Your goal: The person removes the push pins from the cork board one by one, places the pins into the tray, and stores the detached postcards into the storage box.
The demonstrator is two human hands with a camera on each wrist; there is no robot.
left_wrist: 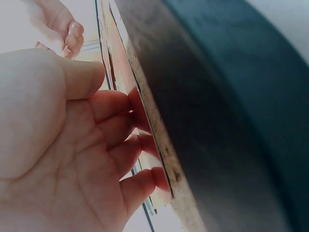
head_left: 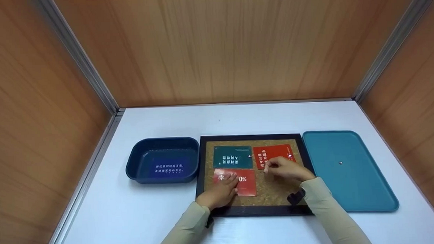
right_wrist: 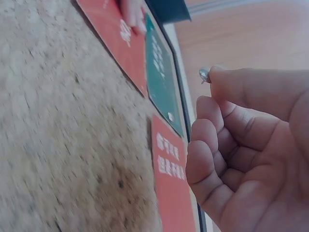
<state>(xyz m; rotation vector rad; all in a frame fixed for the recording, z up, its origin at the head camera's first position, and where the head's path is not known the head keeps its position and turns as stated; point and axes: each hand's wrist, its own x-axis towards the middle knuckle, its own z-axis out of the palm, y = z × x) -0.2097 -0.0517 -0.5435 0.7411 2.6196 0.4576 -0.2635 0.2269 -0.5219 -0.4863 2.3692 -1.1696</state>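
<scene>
My left hand (head_left: 218, 192) presses its fingertips on a red card (head_left: 247, 189) at the lower left of a cork board (head_left: 277, 194). In the right wrist view, the thumb and forefinger of my right hand (right_wrist: 251, 111) pinch a silver thumbtack (right_wrist: 204, 74). That hand hovers over the board, just below a second red card (head_left: 277, 151) at the upper right and partly covering it. A green card (head_left: 225, 161) lies at the upper left, with a small shiny tack near its right edge. Another tack shows on the upper red card's right side.
A dark blue bin (head_left: 132, 168) holding a blue card (head_left: 170, 167) stands left of the board. To the right lies a teal tray (head_left: 352, 184) with a single tack (head_left: 340, 163) on it. Wooden panels (head_left: 229, 49) enclose the white table (head_left: 105, 219) at the back and sides.
</scene>
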